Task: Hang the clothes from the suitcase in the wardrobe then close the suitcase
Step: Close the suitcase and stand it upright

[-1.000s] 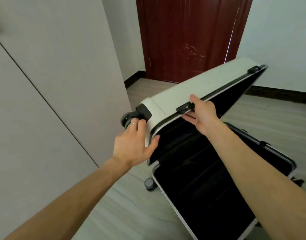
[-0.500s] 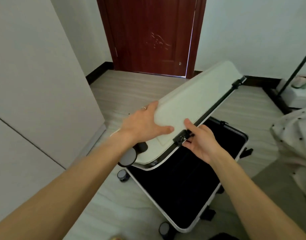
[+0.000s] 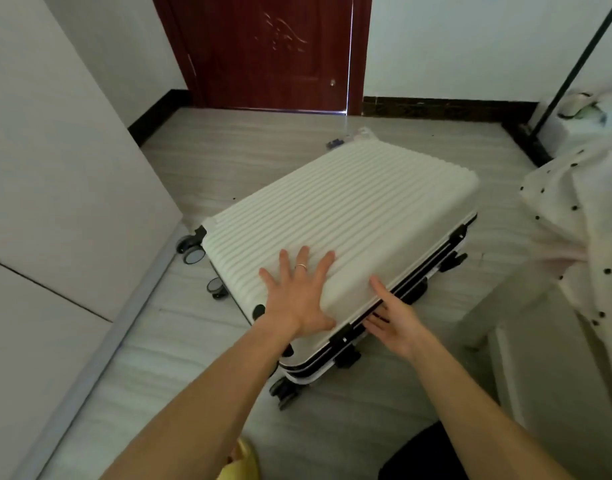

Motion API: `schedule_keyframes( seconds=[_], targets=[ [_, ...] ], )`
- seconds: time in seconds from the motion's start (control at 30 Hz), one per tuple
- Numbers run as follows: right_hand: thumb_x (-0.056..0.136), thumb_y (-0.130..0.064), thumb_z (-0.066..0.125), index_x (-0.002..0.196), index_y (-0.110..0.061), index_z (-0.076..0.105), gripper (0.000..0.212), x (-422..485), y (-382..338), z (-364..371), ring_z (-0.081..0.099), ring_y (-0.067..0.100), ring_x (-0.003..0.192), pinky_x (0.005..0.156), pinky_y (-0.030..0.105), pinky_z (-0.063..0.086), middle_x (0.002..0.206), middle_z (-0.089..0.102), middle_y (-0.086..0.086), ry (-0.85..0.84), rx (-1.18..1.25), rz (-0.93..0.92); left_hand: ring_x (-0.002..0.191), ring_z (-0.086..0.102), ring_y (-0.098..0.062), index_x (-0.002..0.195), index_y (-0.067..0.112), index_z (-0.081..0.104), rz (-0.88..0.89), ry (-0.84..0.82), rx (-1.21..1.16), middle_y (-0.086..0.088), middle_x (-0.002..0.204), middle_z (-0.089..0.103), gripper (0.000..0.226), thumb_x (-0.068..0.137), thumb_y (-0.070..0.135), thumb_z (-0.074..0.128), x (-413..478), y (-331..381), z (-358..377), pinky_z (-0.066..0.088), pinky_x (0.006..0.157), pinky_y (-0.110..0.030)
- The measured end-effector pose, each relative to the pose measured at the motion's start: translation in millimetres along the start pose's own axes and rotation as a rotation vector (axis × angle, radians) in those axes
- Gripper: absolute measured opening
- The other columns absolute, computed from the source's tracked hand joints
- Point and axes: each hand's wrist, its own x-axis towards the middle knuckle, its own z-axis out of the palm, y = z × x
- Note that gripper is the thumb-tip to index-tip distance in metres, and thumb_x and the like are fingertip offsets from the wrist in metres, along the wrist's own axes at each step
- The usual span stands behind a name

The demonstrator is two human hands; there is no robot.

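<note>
Suitcase (image 3: 349, 216) flat on the floor (image 3: 263, 154), lid down on the base, a dark seam showing along the near edge. Ribbed white shell up, wheels (image 3: 193, 252) toward the wardrobe (image 3: 55, 168) on the left. Left hand (image 3: 297, 299) spread flat on the lid near the front corner, fingers splayed, gripping nothing, a ring (image 3: 301, 266) on one finger. Right hand (image 3: 394, 320) open at the front rim beside a black latch (image 3: 342, 336), thumb on the lid edge, fingers under the seam; no closed grasp. Red door (image 3: 273, 53) beyond. Spotted cloth (image 3: 581, 209) to the right, well apart.
</note>
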Motion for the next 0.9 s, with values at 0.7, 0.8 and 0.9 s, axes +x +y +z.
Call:
schedule_keyframes(
  seconds=[0.7, 0.8, 0.9],
  targets=[
    [0.098, -0.035, 0.053, 0.104, -0.011, 0.052, 0.025, 14, 43, -14, 0.062, 0.025, 0.076, 0.051, 0.029, 0.051, 0.090, 0.059, 0.013, 0.138, -0.298, 0.238, 0.146, -0.023, -0.044, 0.146, 0.048, -0.030, 0.011, 0.166, 0.081, -0.010, 0.163, -0.024, 0.103, 0.083, 0.071, 0.048, -2, 17, 76, 0.000, 0.112, -0.073],
    [0.098, -0.028, 0.051, 0.100, -0.008, 0.058, 0.021, 16, 45, -16, 0.063, 0.026, 0.078, 0.052, 0.032, 0.054, 0.092, 0.063, 0.016, 0.124, -0.229, 0.251, 0.146, -0.023, -0.045, 0.146, 0.048, -0.030, 0.010, 0.163, 0.084, -0.010, 0.162, -0.024, 0.102, 0.083, 0.071, 0.048, -2, 17, 77, 0.001, 0.111, -0.074],
    [0.097, -0.019, 0.043, 0.116, -0.002, 0.059, 0.029, 23, 48, -14, 0.064, 0.033, 0.086, 0.060, 0.040, 0.057, 0.109, 0.063, 0.021, 0.138, -0.176, 0.206, 0.146, -0.021, -0.047, 0.147, 0.047, -0.029, 0.008, 0.166, 0.086, -0.012, 0.163, -0.023, 0.103, 0.084, 0.071, 0.048, -1, 18, 79, 0.002, 0.111, -0.074]
  ],
)
